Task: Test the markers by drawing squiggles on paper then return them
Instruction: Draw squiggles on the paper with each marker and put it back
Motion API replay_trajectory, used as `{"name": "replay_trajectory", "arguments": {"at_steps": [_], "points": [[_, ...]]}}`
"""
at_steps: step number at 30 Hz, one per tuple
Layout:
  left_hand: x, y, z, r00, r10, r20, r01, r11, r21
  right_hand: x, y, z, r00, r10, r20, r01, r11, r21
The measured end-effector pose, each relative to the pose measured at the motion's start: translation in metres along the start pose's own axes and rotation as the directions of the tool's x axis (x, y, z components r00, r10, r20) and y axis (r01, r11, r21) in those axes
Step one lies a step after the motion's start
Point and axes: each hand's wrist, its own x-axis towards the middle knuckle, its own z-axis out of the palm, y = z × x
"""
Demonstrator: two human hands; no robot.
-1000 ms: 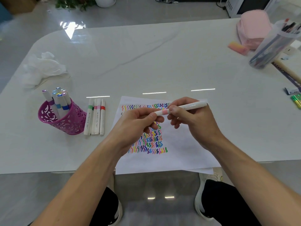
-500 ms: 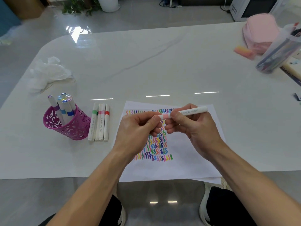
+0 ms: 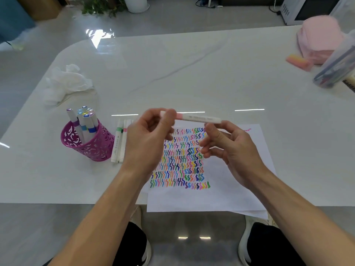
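Note:
A white marker with a pink band [image 3: 197,118] is held level above the paper [image 3: 240,169], which is covered in coloured squiggles. My left hand [image 3: 149,139] pinches the marker's left end between thumb and fingers. My right hand [image 3: 232,150] sits just under the marker's right end with its fingers loosely curled; the index fingertip is at the barrel, and no grip shows. A magenta cut-out holder [image 3: 96,148] at the left holds several capped markers [image 3: 84,120]. A few more markers [image 3: 118,144] lie on the table beside it, partly hidden by my left hand.
Crumpled white tissue [image 3: 65,81] lies at the far left. At the far right are a pink pouch [image 3: 318,39], a pink-orange eraser [image 3: 297,61] and a clear case of pens [image 3: 336,68]. The paper overhangs the table's front edge [image 3: 57,203].
My right hand has loosened from gripping the marker's barrel and now lies open below its right end. My left hand keeps the pink end, and both hands have lifted slightly away from me.

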Motion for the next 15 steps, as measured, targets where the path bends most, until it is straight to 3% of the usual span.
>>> {"name": "replay_trajectory", "arguments": {"at_steps": [4,8,12,15], "points": [[0.004,0.014,-0.017,0.953,0.236,-0.188,-0.219,0.97,0.108,0.004,0.004,0.0,0.999,-0.022,-0.05,0.019,0.998,-0.06],[0.002,0.027,-0.035,0.799,0.527,-0.29,-0.427,0.836,0.345,0.007,0.01,0.003,0.997,-0.05,-0.055,0.043,0.991,-0.124],[0.0,0.032,-0.06,0.618,0.719,-0.318,-0.447,0.654,0.611,0.008,0.011,0.007,0.995,-0.089,-0.05,0.08,0.984,-0.162],[0.001,0.033,-0.079,0.538,0.774,-0.335,-0.392,0.581,0.713,0.01,0.011,0.007,0.992,-0.112,-0.051,0.102,0.98,-0.172]]}}
